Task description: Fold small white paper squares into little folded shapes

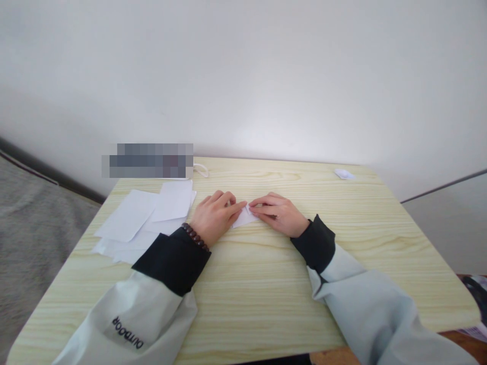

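Note:
A small folded piece of white paper (243, 218) lies on the table between my hands, partly hidden under the fingers. My left hand (217, 213), with a dark beaded bracelet at the wrist, presses its fingertips onto the paper's upper left side. From the other side my right hand (276, 213) pinches the paper's upper right part, its thumb and fingers close together. The fingertips of both hands almost meet at the top of the paper.
Several loose white sheets (131, 218) overlap on the left of the wood-grain table (258, 304). Behind them stands a blurred-out object (152, 161) with a white cord loop (202, 171). A small folded white paper piece (344, 174) rests at the back right. A white wall (243, 76) borders the table's far edge.

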### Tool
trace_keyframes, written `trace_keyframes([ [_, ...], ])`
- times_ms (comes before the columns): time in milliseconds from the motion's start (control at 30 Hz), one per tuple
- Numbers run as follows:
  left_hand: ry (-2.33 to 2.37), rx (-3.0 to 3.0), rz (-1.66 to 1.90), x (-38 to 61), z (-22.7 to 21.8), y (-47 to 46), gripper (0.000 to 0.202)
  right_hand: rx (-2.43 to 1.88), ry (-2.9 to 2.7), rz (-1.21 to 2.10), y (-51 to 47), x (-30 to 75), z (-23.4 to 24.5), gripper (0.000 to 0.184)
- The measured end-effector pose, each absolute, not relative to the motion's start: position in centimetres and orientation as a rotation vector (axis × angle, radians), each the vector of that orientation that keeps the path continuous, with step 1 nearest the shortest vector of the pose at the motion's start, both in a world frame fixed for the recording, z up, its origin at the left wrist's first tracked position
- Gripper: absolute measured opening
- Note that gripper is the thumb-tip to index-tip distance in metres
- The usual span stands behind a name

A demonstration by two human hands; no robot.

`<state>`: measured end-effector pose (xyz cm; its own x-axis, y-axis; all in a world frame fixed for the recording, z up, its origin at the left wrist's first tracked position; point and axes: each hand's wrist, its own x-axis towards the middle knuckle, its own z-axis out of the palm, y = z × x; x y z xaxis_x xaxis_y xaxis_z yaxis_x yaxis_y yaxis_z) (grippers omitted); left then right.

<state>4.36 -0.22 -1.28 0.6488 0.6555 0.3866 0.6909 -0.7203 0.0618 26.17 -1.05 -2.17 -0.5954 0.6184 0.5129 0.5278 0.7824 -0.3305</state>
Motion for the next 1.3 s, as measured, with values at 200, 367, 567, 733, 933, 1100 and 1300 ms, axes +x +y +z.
trace_keyframes([
  [200,-1.145,-2.77,-0.595,4.4,-1.3,-0.3,0.023,-0.86,-2.31,0.233,-1.0,26.3,-2.4,0.02],
  [367,-1.143,-2.774,-0.579,4.3,-1.2,-0.3,0.022,-0.807,-2.324,0.207,-1.0,26.3,-2.2,0.021],
  [567,-1.161,-2.772,-0.587,4.4,-1.2,-0.2,0.022,-0.883,-2.306,0.194,-1.1,26.3,-2.2,0.019],
  [733,-1.214,-2.755,-0.61,4.5,-1.3,-0.3,0.022,-1.146,-2.178,0.22,-1.2,26.2,-2.7,0.022],
  [933,-1.235,-2.769,-0.573,4.6,-1.4,-0.3,0.024,-1.401,-2.03,0.227,-1.8,24.6,-2.5,0.016],
  [1100,-1.23,-2.754,-0.599,4.8,-1.5,-0.3,0.022,-1.423,-1.989,0.29,-2.1,23.6,-2.4,0.013],
  [1300,-1.212,-2.769,-0.643,4.8,-1.8,-0.2,0.022,-1.262,-2.068,0.191,-1.9,24.5,-2.9,0.017],
])
